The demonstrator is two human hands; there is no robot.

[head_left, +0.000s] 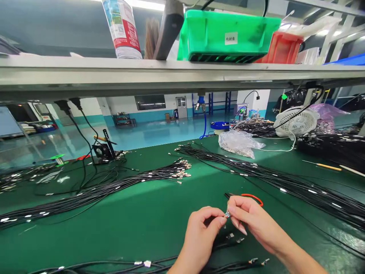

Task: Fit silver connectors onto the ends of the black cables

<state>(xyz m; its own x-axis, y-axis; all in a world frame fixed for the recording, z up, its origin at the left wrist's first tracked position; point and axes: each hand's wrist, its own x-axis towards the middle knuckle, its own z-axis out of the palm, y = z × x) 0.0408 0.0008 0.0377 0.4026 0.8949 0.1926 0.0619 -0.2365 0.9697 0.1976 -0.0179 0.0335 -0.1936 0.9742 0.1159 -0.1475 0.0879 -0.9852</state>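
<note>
My left hand and my right hand meet low at the right of centre, above the green table mat. Between their pinched fingertips is a small metal connector, touched by both hands. Just behind my right hand lies a tool with a red handle, partly hidden by the fingers. Below the hands, black cables with metal ends lie near the table's front edge.
Bundles of black cables lie at the left and right. A plastic bag, a white fan and a yellow-handled tool are farther back. Overhead, a shelf holds a green bin.
</note>
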